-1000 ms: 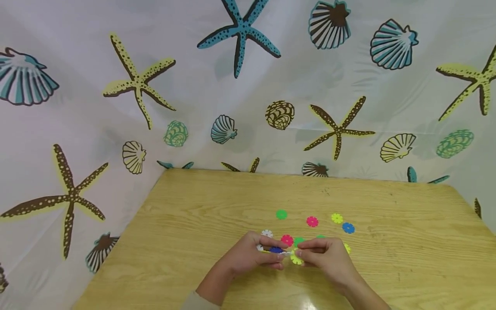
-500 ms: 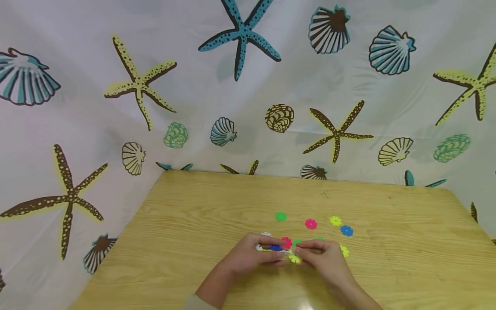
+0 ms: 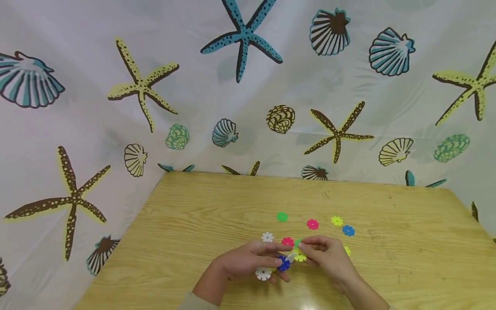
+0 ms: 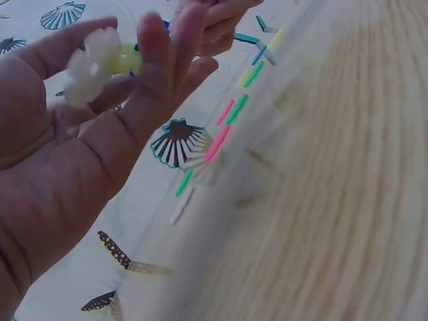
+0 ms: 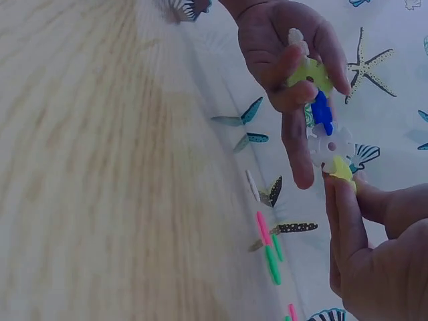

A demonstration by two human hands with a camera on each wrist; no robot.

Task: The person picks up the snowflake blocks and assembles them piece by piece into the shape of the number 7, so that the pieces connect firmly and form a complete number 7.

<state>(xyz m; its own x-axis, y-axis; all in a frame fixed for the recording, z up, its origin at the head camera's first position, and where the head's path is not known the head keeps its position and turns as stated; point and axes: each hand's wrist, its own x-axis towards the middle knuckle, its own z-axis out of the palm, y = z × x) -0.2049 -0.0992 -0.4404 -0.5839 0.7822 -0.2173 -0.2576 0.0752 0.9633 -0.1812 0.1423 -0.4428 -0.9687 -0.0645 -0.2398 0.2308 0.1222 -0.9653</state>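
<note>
Since the earlier frame the chain (image 5: pixel 322 115) of small plastic discs has turned over in the person's left hand (image 3: pixel 248 261), so that its white end disc (image 3: pixel 263 273) and blue disc (image 3: pixel 284 263), seen almost edge-on before, now show their flat faces. The chain is held above the desk (image 3: pixel 193 245), between the two hands and right of the middle between the left and right edges. In the right wrist view it runs white, yellow, blue, white, yellow. The left hand's thumb and fingers grip it near the blue disc, with the forefinger stretched out. The right hand (image 3: pixel 328 259) pinches the yellow end disc (image 3: pixel 299 256) between thumb and fingertips. Towards the desk's far edge lie a green disc (image 3: pixel 282 216), a pink disc (image 3: pixel 312 224), a lemon disc (image 3: pixel 337 221) and, just beside that one on the side of the right edge, a light-blue disc (image 3: pixel 348 230). Closer to the hands lie a loose white disc (image 3: pixel 267 237) and a second pink disc (image 3: pixel 287 242). A cloth (image 3: pixel 248 103) printed with starfish and shells hangs behind the far edge.
</note>
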